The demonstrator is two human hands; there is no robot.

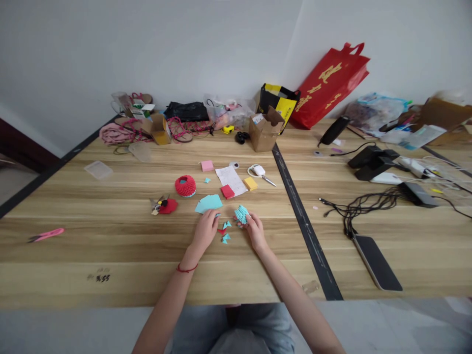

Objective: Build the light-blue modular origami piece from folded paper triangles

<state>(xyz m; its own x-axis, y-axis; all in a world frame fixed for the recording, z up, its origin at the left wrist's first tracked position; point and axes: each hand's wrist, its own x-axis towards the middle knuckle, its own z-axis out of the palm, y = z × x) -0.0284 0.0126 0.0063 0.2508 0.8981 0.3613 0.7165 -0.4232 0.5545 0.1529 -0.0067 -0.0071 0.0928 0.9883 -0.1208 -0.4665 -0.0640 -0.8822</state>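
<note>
My right hand (255, 230) is closed around a light-blue block of interlocked folded-paper pieces (241, 214). To its left, my left hand (206, 227) pinches a small blue folded-paper piece (218, 215) between thumb and fingers, just below a spread of light-blue paper sheets (208, 203). On the table between the hands lie several loose blue folded triangles (225, 238) and a red folded piece (221, 231). Beyond the left hand stands a round red paper-piece model (185, 186) with a blue base. A red and black small figure (164, 205) lies farther left.
Behind the hands are a printed sheet (231, 180), pink (207, 165), red (227, 191) and yellow paper stacks (250, 184), and white-handled scissors (262, 173). Pink snips (47, 235) lie far left. Boxes, bags and a cable bundle (354, 211) occupy the back and right.
</note>
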